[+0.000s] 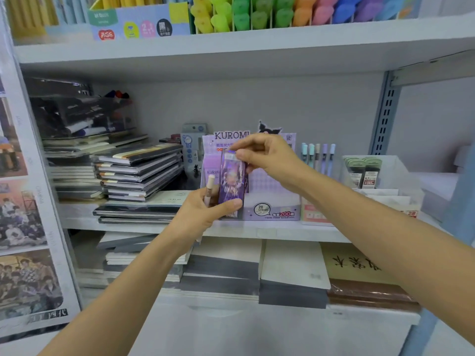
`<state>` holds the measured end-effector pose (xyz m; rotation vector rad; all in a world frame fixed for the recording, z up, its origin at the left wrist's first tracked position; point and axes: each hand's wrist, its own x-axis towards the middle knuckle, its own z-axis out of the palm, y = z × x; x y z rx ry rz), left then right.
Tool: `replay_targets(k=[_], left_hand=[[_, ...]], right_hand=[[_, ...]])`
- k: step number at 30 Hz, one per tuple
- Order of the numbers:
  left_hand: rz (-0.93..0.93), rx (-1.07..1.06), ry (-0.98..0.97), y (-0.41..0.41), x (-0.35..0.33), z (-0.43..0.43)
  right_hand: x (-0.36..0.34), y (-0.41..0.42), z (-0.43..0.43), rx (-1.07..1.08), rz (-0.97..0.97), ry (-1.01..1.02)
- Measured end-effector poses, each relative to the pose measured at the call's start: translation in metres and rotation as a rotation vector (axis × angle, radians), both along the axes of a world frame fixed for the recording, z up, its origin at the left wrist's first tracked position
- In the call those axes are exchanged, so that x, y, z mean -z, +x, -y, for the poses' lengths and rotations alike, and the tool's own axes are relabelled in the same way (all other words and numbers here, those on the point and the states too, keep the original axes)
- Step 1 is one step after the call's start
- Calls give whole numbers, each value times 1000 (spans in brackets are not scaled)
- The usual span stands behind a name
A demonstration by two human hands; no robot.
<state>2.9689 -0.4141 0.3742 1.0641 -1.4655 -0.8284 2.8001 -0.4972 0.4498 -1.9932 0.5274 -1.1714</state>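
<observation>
As I judge it, the main risk is a slip; the purple pack (pixel 231 181) is held upright in the air by its two ends only, and the left hand (pixel 203 214) has a second thing to mind, a pale pen (pixel 209 187) tucked upright beside the pack at its 9 o'clock; if that hand shifts to free one, the other could drop onto the shelf (pixel 257 233) at 6 o'clock or go over its front edge. A push back toward the Kuromi display box (pixel 272 201), which stands just behind the pack and spreads to its 3 o'clock, could also catch the box's rim and tip the cardboard; the upright pens (pixel 318 155) at 2 o'clock stand close enough for the right forearm to brush them.

The left hand is closed narrowly; its thumb lies across the lower front of the pack and its fingers curl behind, holding the pen and the pack's foot together. The right hand (pixel 267 158) comes in from 3 o'clock and pinches the pack's top edge between thumb and fingertips, with the other fingers loosely curled; whether it is pulling or merely steadying, I cannot tell. The stacked notebooks (pixel 138 170) lie well apart at 9 o'clock.
</observation>
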Motion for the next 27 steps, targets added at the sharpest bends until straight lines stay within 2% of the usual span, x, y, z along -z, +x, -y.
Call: replay_targets(k=[2,4,7,10,15,19,21,24,27], left_hand=[[-53,-7,-12,0,-1,-2],[-141,-79,-23,2,-1,0],[-333,-185,-18,-1,-4,3],[-406,-259,-26,-6,-9,4],[-280,-264,-73,-25,-20,2],[-289,-169,-102,-36,-28,-2],[-227,-170,-91,-41,-27,-4],[-151,-199,-126,-49,-22,-4],[-102,-222,-151,-53,-19,0]], right_hand=[[-2,-12,0,80,139,40],[-2,-26,0,114,152,72],[4,-43,-5,122,3,135],[9,-57,-13,116,-120,160],[13,-58,-30,30,-297,2],[16,-54,-33,64,-216,30],[17,-57,-31,67,-144,117],[20,-60,-31,8,-167,167],[19,-61,-32,13,-160,90]])
